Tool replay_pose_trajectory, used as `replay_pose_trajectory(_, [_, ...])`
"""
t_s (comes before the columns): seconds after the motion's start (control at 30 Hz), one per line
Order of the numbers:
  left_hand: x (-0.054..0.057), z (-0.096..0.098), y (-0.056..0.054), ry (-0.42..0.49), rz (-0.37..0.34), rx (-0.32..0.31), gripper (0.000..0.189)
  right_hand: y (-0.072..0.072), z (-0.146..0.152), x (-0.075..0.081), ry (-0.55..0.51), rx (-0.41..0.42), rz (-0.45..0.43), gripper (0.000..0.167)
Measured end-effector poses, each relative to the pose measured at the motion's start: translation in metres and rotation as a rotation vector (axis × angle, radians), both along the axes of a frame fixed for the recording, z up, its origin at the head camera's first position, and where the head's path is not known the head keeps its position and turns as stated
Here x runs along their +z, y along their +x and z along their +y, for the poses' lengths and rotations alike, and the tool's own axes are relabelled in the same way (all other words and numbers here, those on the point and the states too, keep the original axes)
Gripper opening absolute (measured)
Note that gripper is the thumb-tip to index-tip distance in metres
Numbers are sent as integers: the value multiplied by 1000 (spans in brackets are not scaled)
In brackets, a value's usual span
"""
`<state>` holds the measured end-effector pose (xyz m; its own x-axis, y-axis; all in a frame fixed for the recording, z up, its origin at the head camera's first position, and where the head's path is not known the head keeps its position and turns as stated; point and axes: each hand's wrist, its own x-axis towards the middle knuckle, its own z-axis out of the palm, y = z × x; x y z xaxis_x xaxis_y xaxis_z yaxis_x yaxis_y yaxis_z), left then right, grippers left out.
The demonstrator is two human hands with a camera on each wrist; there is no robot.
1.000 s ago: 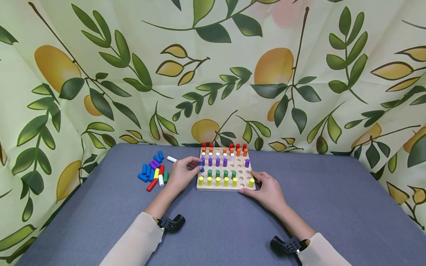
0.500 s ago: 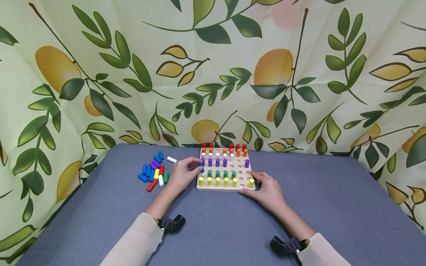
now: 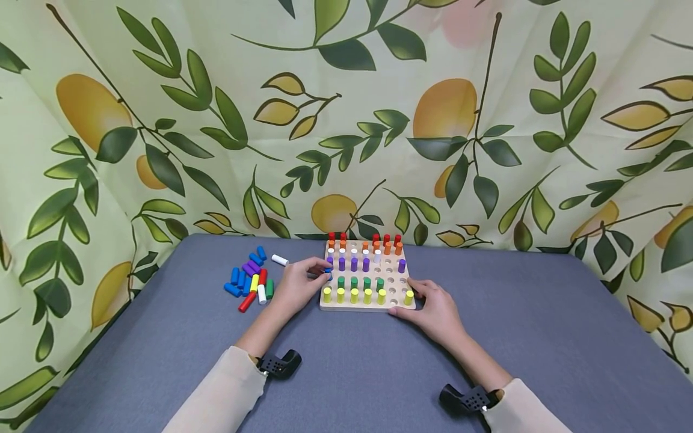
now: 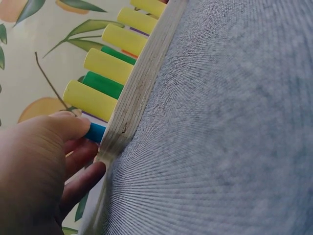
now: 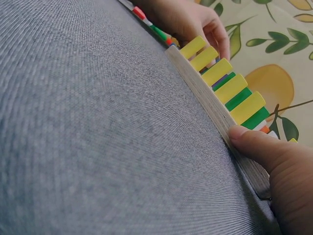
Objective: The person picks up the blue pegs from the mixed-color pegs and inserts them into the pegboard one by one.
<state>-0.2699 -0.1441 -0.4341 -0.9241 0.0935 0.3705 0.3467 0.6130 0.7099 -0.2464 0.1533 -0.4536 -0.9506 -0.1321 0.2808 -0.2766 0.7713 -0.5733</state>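
loose pegs (image 3: 241, 278) lie just left of the left grip (image 3: 295, 284), whose thumb and fingers pinch a blue peg (image 4: 96, 132) at the pegboard's (image 3: 354, 306) left edge, beside yellow pegs (image 3: 354, 295); fingertips hide its top, and i cannot tell how deep it sits. the right grip (image 3: 433, 307) clasps the near right corner. the counter (image 3: 346, 373) stretches nearer and rightward, patterned cloth (image 3: 357, 90) behind

The head camera looks forward and down on the table (image 3: 357, 379). Low and close, both wrist views share the board's front edge (image 4: 134, 100).
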Motion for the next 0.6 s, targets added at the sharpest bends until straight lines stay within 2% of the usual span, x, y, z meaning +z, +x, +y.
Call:
replay_pose_trajectory(0.27, [-1,-2,0,-21,-7,10,19,0,-2,-1,6,2,-1,83])
replay_pose_trajectory(0.6, [1,-2,1,-81,24,8,20,-1,0,0,7,4,-4,82])
